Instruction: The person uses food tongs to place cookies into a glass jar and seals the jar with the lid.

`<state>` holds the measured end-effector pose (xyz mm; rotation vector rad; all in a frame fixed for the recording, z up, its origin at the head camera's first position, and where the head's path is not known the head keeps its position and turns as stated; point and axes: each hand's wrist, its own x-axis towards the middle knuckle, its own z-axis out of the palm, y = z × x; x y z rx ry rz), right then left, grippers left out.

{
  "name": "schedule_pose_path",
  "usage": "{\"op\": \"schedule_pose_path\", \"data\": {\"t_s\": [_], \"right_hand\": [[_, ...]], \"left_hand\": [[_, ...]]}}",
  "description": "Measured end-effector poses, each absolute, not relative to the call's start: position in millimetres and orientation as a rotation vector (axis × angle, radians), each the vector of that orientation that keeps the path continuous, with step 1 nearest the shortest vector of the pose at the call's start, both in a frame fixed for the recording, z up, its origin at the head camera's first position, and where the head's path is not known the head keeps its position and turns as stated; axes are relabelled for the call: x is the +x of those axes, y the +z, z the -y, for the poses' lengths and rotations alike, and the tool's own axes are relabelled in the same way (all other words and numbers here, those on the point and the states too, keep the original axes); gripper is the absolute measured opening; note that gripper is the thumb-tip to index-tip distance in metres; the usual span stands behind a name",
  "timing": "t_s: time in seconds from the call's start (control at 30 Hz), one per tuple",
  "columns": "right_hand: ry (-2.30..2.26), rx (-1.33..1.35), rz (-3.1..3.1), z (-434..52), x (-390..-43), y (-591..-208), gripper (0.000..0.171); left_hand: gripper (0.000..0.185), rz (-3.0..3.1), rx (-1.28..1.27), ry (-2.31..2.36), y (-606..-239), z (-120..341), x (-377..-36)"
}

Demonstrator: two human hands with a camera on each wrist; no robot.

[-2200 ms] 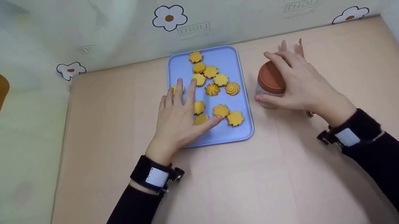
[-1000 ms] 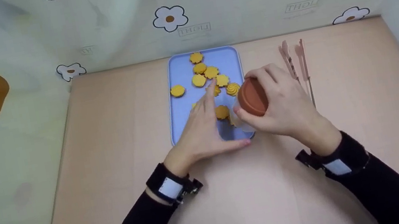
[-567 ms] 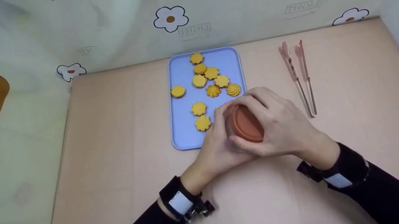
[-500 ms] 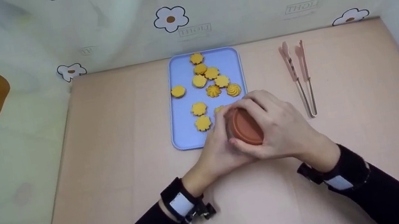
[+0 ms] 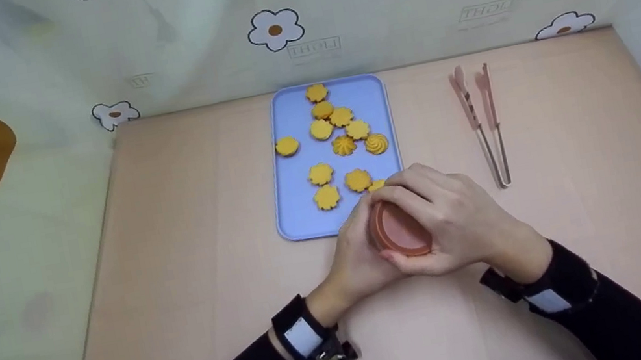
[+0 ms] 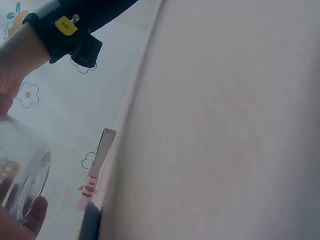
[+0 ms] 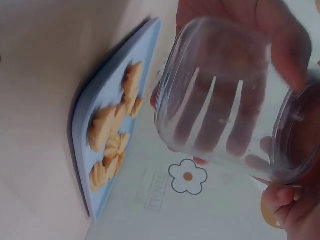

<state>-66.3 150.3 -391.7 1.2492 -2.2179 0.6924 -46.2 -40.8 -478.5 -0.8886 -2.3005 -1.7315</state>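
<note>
A clear jar (image 7: 215, 95) with a reddish-brown lid (image 5: 400, 229) is held up off the table between both hands. My left hand (image 5: 361, 258) wraps round the jar's body; its fingers show through the clear wall in the right wrist view. My right hand (image 5: 458, 215) grips the lid from above and the right, thumb at the near rim. Nothing is seen inside the jar. Just beyond the hands lies a blue tray (image 5: 302, 223) with several yellow cookies (image 5: 321, 174) on it; the right fingers overlap its near right corner in the head view.
To the right of the tray, tongs (image 5: 489, 143) with pink tips lie on the light wooden table (image 5: 191, 229). A patterned curtain (image 5: 191, 44) hangs behind the table's far edge.
The right hand brought the jar from the tray's right side towards the middle front. The left hand came off the tray and took hold of the jar's body. Both then moved nearer.
</note>
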Motion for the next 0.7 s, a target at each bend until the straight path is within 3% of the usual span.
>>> {"op": "schedule_pose_path", "data": {"t_s": [0.7], "right_hand": [[0.777,1.386,2.270,-154.8,-73.2,-402.4,0.065]], "left_hand": [[0.104,2.294,-1.011,-1.935,-498.2,41.7,-46.8]]}}
